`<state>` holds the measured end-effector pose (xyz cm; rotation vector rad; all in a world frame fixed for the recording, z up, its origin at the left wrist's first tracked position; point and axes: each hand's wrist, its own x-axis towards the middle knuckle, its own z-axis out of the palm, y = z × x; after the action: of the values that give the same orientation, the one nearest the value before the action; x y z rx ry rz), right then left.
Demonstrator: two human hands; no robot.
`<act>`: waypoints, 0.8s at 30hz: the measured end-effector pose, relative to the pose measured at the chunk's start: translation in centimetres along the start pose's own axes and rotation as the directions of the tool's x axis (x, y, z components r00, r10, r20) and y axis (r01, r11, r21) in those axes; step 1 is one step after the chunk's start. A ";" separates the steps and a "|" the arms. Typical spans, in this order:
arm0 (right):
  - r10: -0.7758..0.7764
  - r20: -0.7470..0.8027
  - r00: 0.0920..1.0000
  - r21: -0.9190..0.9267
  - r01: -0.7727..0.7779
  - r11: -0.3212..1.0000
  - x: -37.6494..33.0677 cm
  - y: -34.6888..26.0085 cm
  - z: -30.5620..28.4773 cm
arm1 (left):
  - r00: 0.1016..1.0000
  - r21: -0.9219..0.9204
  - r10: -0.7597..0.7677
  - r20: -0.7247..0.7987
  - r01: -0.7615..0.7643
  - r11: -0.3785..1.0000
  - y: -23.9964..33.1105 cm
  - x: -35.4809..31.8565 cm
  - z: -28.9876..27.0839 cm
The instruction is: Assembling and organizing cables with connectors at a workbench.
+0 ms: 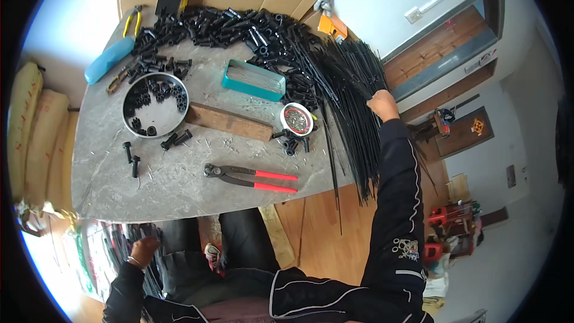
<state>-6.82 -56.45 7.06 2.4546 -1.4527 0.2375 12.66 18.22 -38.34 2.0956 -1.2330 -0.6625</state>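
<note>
At the table's right edge, my right hand is closed at the side of a big bundle of thin black rods, and some rods run into its fingers. The bundle hangs over the edge. Low on the left, beside my thigh, my left hand has curled fingers; whatever they hold is too small or hidden to name. Dark rods lie below the table next to that hand. Nearest the front edge rest end-cutting pincers with red handles. A round metal bowl contains black ring-shaped parts.
Black tubular parts are heaped along the back. A teal box of thin pins, a wooden block and a small white dish of metal bits stand mid-table. Yellow-handled pliers and a blue bottle-like object lie left; sacks stand beyond.
</note>
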 end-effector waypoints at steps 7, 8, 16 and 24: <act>0.043 -0.053 0.998 0.041 -0.041 0.998 -3.3 -1.4 -5.5 | 0.978 -0.217 -0.170 0.123 0.193 0.957 22.1 2.1 -10.9; -0.004 -0.089 0.996 -0.050 -0.001 0.999 -3.2 -1.2 -6.0 | 0.976 -0.209 -0.163 0.144 0.190 0.959 23.6 2.0 -11.8; -0.036 -0.239 0.970 0.041 0.047 0.998 -6.9 -0.3 -11.8 | 0.945 -0.242 0.132 0.300 -0.058 0.969 33.3 5.5 -15.6; -0.159 -0.438 0.885 0.425 0.360 0.831 -13.2 -2.4 -18.5 | 0.901 -0.728 0.408 0.146 -0.182 0.661 52.0 18.2 -17.9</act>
<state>-11.06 -38.53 20.49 2.7386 -0.9436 1.0925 2.45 -13.19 9.21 1.1442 -1.1858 -1.1136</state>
